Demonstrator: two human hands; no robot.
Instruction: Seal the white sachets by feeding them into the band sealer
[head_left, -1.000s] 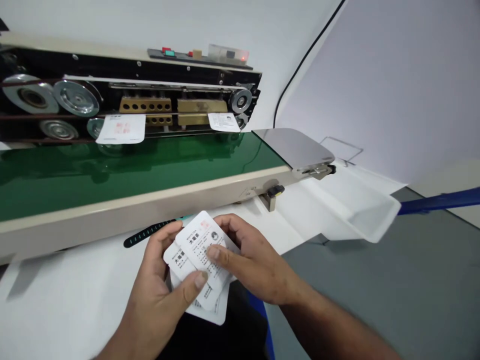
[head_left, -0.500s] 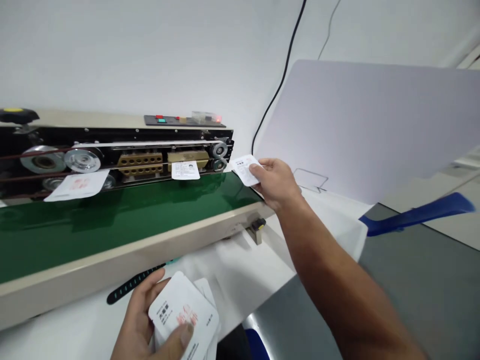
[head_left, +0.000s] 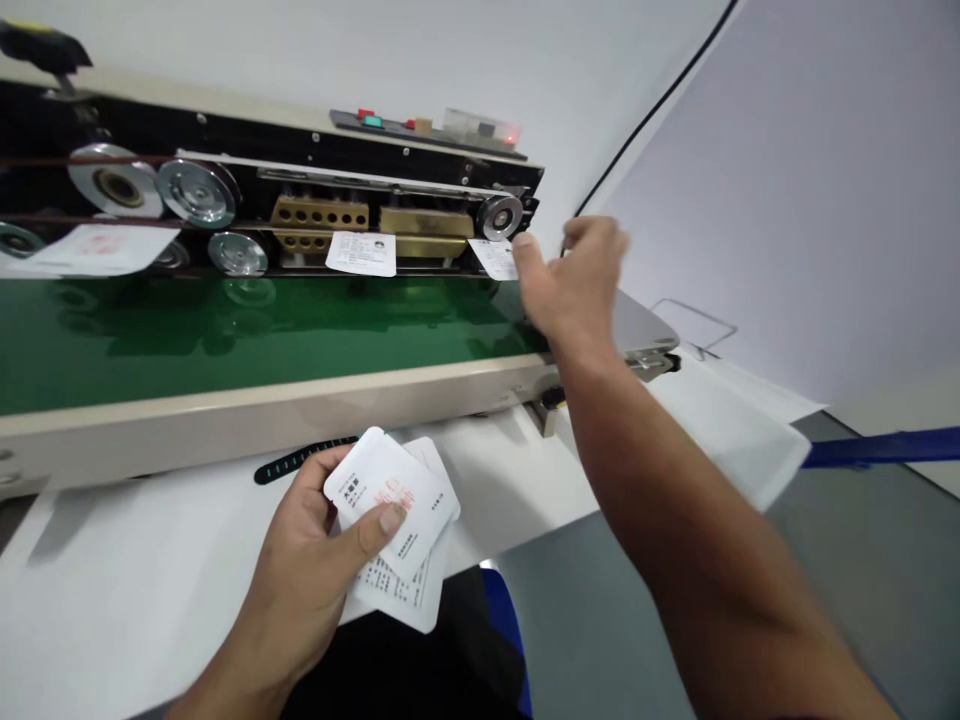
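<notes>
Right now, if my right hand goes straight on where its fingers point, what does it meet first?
Probably the white printed pouch in the band sealer, just beyond the right hand; depth is unclear.

Left hand [head_left: 300, 560] curled low, right hand [head_left: 574, 280] raised, open

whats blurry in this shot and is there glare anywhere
In the head view, the raised right hand is smeared by motion blur, while the left hand and the white printed pouches it holds look sharp; the glossy green conveyor belt mirrors the round silver pulleys as soft reflections; the wide lens bows the long cream machine frame.
</notes>
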